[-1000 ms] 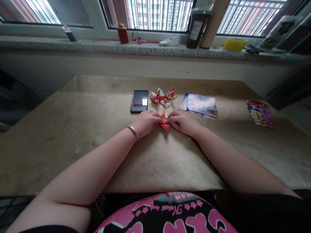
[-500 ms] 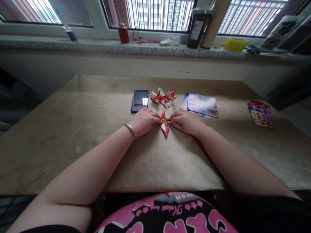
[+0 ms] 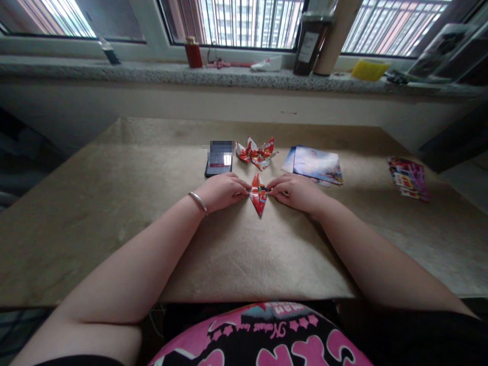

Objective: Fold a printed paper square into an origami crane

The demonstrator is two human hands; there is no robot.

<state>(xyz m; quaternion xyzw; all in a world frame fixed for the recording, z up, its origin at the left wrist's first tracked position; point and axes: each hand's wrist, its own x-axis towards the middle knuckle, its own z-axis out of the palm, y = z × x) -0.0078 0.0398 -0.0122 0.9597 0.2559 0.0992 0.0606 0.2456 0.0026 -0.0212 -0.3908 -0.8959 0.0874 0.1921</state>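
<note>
A small folded piece of red printed paper (image 3: 258, 197), diamond-shaped with a crease down its middle, lies on the table between my hands. My left hand (image 3: 223, 192), with a silver bangle at the wrist, pinches its left corner between thumb and fingers. On the opposite side my right hand (image 3: 295, 192) has its fingertips closed on the right corner. Just beyond sits a folded paper flower (image 3: 254, 153) in the same red and white print, its pointed petals spread. The fingertips partly hide the paper's side corners.
A phone (image 3: 220, 160) lies behind my left hand. Glossy printed sheets (image 3: 318, 163) are stacked behind my right hand, and purple-red printed papers (image 3: 408, 179) lie far right. Along the stone windowsill (image 3: 152, 73) stand a red bottle (image 3: 193, 55), a dark jar (image 3: 309, 48) and a yellow item (image 3: 369, 70).
Both hands have drawn slightly apart, the left one moving a little left. More of the red folded paper shows between them, and it looks wider.
</note>
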